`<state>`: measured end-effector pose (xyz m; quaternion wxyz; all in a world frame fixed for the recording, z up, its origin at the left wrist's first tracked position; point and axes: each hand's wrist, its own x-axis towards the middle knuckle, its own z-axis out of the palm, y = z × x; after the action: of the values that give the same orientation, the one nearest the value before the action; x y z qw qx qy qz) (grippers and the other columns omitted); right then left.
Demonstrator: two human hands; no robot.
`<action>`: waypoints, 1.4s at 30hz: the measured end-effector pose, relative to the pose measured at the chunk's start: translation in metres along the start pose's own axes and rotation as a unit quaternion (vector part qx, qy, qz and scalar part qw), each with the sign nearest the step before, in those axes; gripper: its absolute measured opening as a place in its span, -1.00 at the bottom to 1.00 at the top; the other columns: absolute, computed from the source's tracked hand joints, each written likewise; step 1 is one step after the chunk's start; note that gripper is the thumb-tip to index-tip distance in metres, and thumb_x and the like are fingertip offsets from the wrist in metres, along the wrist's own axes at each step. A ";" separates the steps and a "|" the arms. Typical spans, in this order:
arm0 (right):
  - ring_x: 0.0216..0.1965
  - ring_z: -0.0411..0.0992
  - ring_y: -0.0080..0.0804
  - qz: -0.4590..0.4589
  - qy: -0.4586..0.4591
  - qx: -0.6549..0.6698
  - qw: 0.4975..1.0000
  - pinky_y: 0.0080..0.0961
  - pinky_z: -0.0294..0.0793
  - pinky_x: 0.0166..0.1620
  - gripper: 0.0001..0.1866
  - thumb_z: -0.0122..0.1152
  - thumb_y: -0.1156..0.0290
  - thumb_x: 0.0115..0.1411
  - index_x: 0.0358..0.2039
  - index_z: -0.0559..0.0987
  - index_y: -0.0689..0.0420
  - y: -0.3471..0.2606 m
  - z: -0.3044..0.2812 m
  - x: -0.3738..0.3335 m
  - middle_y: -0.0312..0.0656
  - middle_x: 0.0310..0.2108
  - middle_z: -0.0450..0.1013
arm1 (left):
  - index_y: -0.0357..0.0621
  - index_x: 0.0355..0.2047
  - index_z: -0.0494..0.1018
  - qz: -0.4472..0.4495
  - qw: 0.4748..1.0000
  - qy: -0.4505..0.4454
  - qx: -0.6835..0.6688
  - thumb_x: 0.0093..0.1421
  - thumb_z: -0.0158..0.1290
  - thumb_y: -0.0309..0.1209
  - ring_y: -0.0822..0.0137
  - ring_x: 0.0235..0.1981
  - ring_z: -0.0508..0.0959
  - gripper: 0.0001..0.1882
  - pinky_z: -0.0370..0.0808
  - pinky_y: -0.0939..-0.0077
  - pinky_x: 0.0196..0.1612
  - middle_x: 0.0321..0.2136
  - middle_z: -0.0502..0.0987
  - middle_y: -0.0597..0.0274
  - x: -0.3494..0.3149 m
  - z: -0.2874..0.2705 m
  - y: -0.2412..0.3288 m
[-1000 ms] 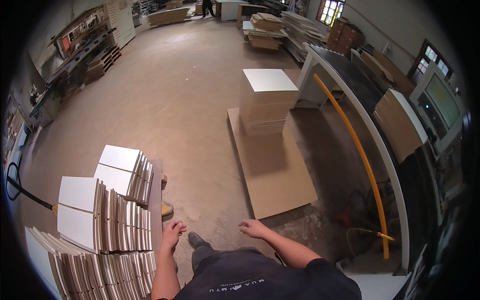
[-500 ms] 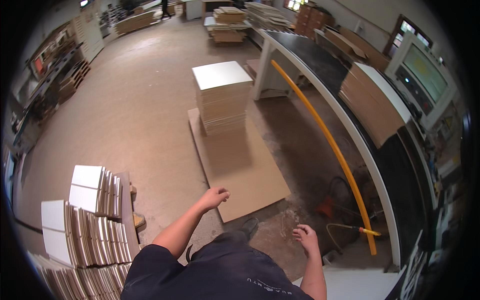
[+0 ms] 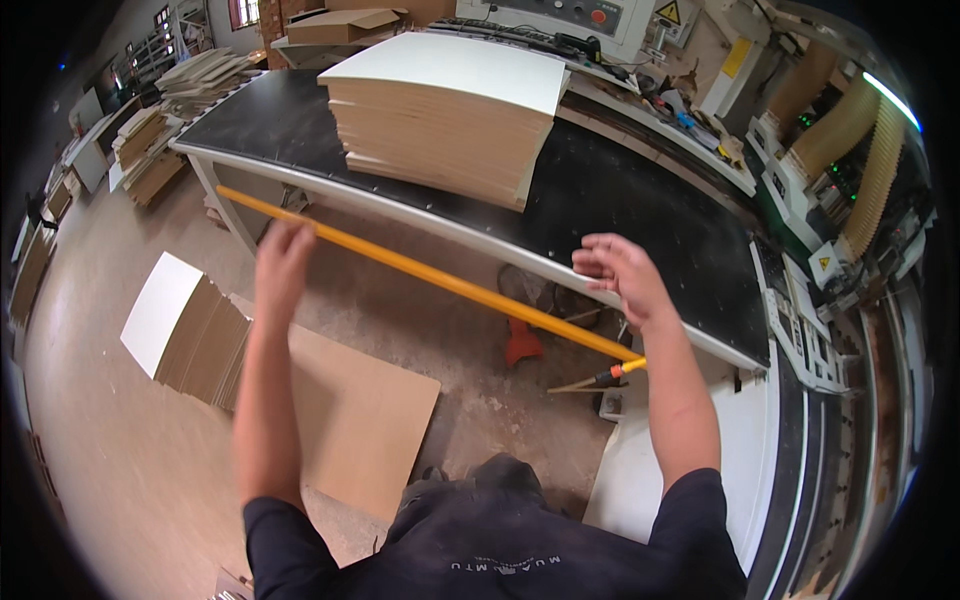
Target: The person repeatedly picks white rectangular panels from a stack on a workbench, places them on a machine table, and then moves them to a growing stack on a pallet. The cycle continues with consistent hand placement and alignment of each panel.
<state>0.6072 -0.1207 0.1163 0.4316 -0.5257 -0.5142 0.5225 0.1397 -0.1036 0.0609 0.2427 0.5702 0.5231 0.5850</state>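
A stack of white-topped boards [image 3: 440, 130] with brown cut edges lies on the black worktable [image 3: 640, 210] ahead of me. My right hand [image 3: 617, 270] is raised before the table's near edge, to the right of the stack, fingers loosely bent and apart with nothing in them. Further left, my left hand [image 3: 285, 245] is lifted in front of the yellow bar [image 3: 440, 280] along the table's side. Motion smears its fingers, and whether it touches the bar I cannot tell. Neither hand reaches the stack.
At left, another white-topped board stack [image 3: 190, 330] stands on a brown sheet [image 3: 370, 410] on the floor. An air gun [image 3: 620, 371] hangs by the bar's right end. Machinery with ribbed hoses [image 3: 872, 195] is at right. A control panel [image 3: 570, 15] stands behind the table.
My view has turned right, from the floor stack toward the worktable. Both hands have risen and reached forward, moving farther apart.
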 end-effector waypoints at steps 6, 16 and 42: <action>-0.17 0.55 -0.36 -0.075 -0.004 -0.088 0.993 -0.42 0.57 -0.34 -0.53 0.07 -0.01 0.32 0.05 0.45 0.08 -0.083 -0.008 0.149 -0.09 -0.11 0.54 | -0.35 0.06 0.42 0.079 0.904 0.103 0.407 0.26 0.07 -0.10 -0.04 0.09 0.48 -0.44 0.40 0.18 0.12 0.01 0.51 -0.18 0.225 0.049 0.048; -0.61 0.46 -0.46 -0.028 -0.088 -0.055 0.994 -0.61 0.36 -0.67 -0.43 0.11 -0.11 0.25 -0.09 0.48 0.21 -0.095 -0.026 0.249 -0.21 -0.50 0.49 | -0.36 -0.20 0.56 -0.046 0.875 0.181 0.447 0.13 0.05 -0.10 -0.08 0.00 0.49 -0.51 0.44 0.15 0.08 -0.08 0.49 -0.17 0.272 0.108 0.049; -0.02 0.48 -0.12 -0.249 -0.026 0.450 0.857 -0.44 0.59 -0.34 -0.36 0.22 0.35 0.11 0.19 0.28 0.23 0.028 -0.135 0.026 0.12 0.00 0.40 | -0.45 -0.36 0.47 0.099 0.980 -0.127 -0.121 0.28 0.08 -0.15 0.39 -0.68 0.54 -0.55 0.48 0.49 -0.53 -0.64 0.51 0.11 0.173 0.186 0.208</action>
<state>0.7415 -0.0866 0.0968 0.7234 -0.1140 -0.3477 0.5855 0.3357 0.0417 0.2807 0.3150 0.6553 0.3547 0.5878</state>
